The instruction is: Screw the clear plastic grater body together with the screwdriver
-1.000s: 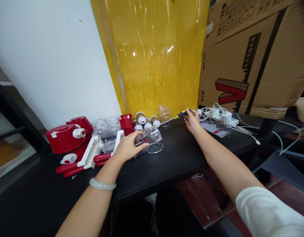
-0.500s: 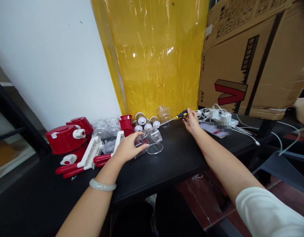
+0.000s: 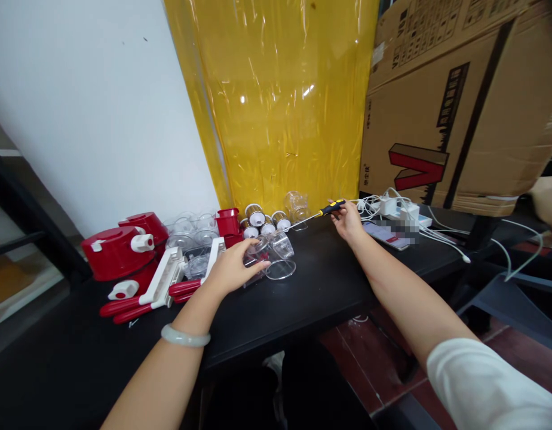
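Note:
My left hand (image 3: 233, 266) is closed around a clear plastic part (image 3: 280, 243), a cup-like piece with a round rim, lying on its side on the black table. In my right hand (image 3: 347, 221), the fingers pinch the yellow-and-black handle of a screwdriver (image 3: 330, 208). Its thin shaft slants down to the left, and the tip meets the clear part near its upper edge; the exact contact is too small to make out. Behind the part lie several metal drums with white ends (image 3: 255, 215). A red square hopper (image 3: 228, 221) stands beside them.
Red housings (image 3: 117, 252) and white frames with red handles (image 3: 162, 280) sit at the left, near clear plastic cups (image 3: 207, 236). A phone (image 3: 387, 235), white cables and a power strip (image 3: 423, 220) lie right. A cardboard box (image 3: 464, 119) stands behind; another person's hand (image 3: 547, 203) shows far right.
The screwdriver handle has turned slightly in my right hand, whose fingers have shifted a little. My left hand and the clear part stay in place.

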The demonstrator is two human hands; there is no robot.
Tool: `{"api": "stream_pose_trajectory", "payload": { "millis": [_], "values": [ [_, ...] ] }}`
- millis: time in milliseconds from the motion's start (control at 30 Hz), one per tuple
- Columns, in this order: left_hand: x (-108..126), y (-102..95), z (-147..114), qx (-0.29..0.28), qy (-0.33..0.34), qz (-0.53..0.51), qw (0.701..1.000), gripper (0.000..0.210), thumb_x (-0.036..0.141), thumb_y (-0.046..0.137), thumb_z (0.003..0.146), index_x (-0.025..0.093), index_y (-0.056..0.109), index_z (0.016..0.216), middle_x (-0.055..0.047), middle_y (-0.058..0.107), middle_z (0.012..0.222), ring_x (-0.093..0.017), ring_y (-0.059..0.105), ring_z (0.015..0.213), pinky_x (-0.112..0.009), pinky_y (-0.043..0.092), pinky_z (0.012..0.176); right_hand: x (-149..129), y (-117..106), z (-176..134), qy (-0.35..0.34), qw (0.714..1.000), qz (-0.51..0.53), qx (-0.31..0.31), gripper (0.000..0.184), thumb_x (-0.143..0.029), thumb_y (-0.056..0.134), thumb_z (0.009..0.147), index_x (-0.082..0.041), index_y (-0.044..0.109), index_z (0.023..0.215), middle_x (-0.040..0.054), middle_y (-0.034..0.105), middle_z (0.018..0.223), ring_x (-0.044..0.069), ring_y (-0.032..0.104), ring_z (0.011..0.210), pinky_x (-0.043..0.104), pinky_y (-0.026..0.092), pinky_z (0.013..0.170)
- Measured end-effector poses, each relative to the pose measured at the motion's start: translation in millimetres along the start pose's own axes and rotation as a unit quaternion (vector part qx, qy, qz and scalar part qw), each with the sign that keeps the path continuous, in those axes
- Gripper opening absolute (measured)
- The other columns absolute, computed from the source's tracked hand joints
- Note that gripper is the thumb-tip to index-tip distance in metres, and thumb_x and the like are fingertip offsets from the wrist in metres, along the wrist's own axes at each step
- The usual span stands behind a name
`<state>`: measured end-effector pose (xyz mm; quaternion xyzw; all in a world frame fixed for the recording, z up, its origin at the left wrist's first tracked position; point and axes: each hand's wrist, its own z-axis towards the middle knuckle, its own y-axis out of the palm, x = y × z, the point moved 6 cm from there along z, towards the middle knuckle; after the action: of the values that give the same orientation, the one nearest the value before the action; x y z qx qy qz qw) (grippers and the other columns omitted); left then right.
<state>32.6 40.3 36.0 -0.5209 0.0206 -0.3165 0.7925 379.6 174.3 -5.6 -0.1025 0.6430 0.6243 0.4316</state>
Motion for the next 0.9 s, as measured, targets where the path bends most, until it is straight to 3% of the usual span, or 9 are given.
{"api": "stream_pose_trajectory", "payload": {
  "millis": [200, 333, 533, 633, 800, 900],
  "values": [
    [0.7, -0.3, 0.2, 0.000, -0.004, 0.006, 1.000, 0.059, 0.057, 0.069, 0.083, 0.022, 0.059, 0.129, -0.011, 0.073, 0.119, -0.031, 0.070, 0.106, -0.042, 0.053, 0.090, -0.5, -1.4, 1.3, -0.021, 0.999, -0.011, 0.022, 0.037, -0.045, 0.075, 0.073, -0.031, 0.052, 0.098, -0.0086, 0.066, 0.078, 0.009, 0.060, 0.060, 0.020, 0.042, 0.054],
    [-0.1, 0.2, -0.2, -0.001, -0.006, 0.007, 1.000, 0.059, 0.058, 0.069, 0.083, 0.022, 0.059, 0.129, -0.011, 0.072, 0.119, -0.031, 0.069, 0.107, -0.044, 0.052, 0.092, 0.0, -2.9, 5.5, -0.041, 0.998, -0.027, 0.030, 0.048, -0.039, 0.083, 0.064, -0.031, 0.052, 0.100, -0.0089, 0.064, 0.076, 0.008, 0.059, 0.059, 0.019, 0.042, 0.054],
    [2.2, -0.6, -0.1, -0.002, -0.002, -0.001, 1.000, 0.058, 0.057, 0.068, 0.083, 0.022, 0.059, 0.128, -0.011, 0.073, 0.119, -0.031, 0.069, 0.106, -0.046, 0.052, 0.093, 1.4, 0.9, 3.3, -0.017, 1.000, -0.014, 0.005, 0.029, -0.026, 0.071, 0.071, -0.027, 0.048, 0.088, -0.0051, 0.072, 0.080, 0.008, 0.057, 0.059, 0.017, 0.042, 0.051],
    [2.7, -0.8, -0.1, -0.002, -0.003, -0.001, 1.000, 0.057, 0.057, 0.069, 0.083, 0.023, 0.059, 0.128, -0.011, 0.072, 0.120, -0.031, 0.069, 0.107, -0.046, 0.052, 0.093, 1.9, 3.3, 0.9, -0.002, 1.000, -0.005, -0.009, 0.027, -0.023, 0.069, 0.072, -0.024, 0.043, 0.079, -0.0021, 0.075, 0.086, 0.009, 0.059, 0.062, 0.018, 0.044, 0.052],
    [2.2, -0.4, -0.4, -0.003, -0.002, 0.001, 1.000, 0.057, 0.057, 0.068, 0.083, 0.022, 0.059, 0.128, -0.011, 0.072, 0.120, -0.031, 0.069, 0.107, -0.045, 0.052, 0.093, 3.3, -1.6, 3.2, -0.010, 0.999, -0.016, 0.026, 0.029, -0.042, 0.070, 0.078, -0.028, 0.046, 0.089, -0.0069, 0.067, 0.079, 0.009, 0.061, 0.061, 0.020, 0.046, 0.053],
    [2.3, -0.7, -0.4, -0.006, -0.005, 0.002, 1.000, 0.059, 0.058, 0.068, 0.083, 0.021, 0.059, 0.128, -0.011, 0.072, 0.120, -0.031, 0.069, 0.108, -0.044, 0.052, 0.093, 2.1, -4.5, 7.0, -0.036, 0.997, -0.052, 0.041, 0.046, -0.045, 0.082, 0.068, -0.029, 0.048, 0.095, -0.0088, 0.061, 0.074, 0.007, 0.058, 0.056, 0.018, 0.043, 0.051]
  ]
}}
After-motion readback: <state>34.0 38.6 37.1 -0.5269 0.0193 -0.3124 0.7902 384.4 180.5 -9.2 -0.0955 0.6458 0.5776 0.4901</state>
